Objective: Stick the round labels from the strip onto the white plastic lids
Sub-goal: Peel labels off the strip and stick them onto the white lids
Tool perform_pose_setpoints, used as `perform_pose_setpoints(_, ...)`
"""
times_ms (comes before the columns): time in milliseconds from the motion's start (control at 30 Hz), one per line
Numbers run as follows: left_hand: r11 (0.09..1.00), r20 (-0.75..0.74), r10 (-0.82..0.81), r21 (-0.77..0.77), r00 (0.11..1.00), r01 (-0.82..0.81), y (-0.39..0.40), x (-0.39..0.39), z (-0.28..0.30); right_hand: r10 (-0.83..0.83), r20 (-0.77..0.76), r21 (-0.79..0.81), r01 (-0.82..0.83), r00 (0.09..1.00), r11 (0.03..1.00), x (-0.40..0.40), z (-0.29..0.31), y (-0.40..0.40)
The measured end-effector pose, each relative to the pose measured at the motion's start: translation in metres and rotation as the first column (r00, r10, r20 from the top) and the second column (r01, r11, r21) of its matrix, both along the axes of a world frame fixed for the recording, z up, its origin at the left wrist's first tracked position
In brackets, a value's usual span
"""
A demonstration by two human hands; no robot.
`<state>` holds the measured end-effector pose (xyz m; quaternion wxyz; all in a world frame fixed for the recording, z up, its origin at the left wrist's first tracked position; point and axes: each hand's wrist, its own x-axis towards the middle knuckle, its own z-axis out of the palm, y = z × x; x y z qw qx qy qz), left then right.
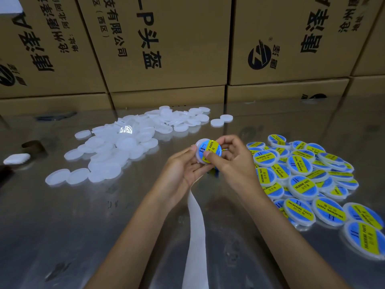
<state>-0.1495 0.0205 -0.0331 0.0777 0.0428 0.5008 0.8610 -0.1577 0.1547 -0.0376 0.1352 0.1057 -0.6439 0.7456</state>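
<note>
Pressing a blue-and-yellow label (210, 150) down, the right hand (231, 161) thumbs it flat while the left hand (183, 167) grips the lid (200, 142); the spent strip (195, 222) trails below. Next, likely drop it on the labelled pile (308, 180) and fetch a blank lid (125, 142).

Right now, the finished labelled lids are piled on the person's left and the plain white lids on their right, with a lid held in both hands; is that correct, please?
Not quite: the sides are swapped. The head view shows the labelled lids piled on the person's right and the plain white lids on their left. The rest holds: the left hand and right hand hold a lid between them.
</note>
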Motion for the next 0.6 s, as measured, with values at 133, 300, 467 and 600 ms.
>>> perform_pose_setpoints(133,1.0,-0.016,-0.009,-0.006,1.0,0.008,0.0008,0.0012,0.0008,-0.041,-0.025,0.077,0.043,0.999,0.996,-0.0012,-0.0029,-0.0011)
perform_pose_setpoints(300,0.999,-0.03,-0.018,-0.027,0.999,0.017,0.0024,0.002,0.0005,-0.085,-0.082,0.173,0.098,0.993,0.98,-0.0018,-0.0062,0.0002)
perform_pose_setpoints(467,1.0,0.006,-0.01,0.019,1.0,0.01,0.0001,0.0021,0.0014,-0.216,-0.236,0.348,0.29,0.948,0.891,-0.0019,-0.0093,0.001)
perform_pose_setpoints(600,0.983,0.055,-0.061,0.174,0.997,0.051,-0.0023,0.0022,0.0038,-0.26,-0.206,0.342,0.318,0.943,0.884,-0.0023,-0.0081,0.0051)
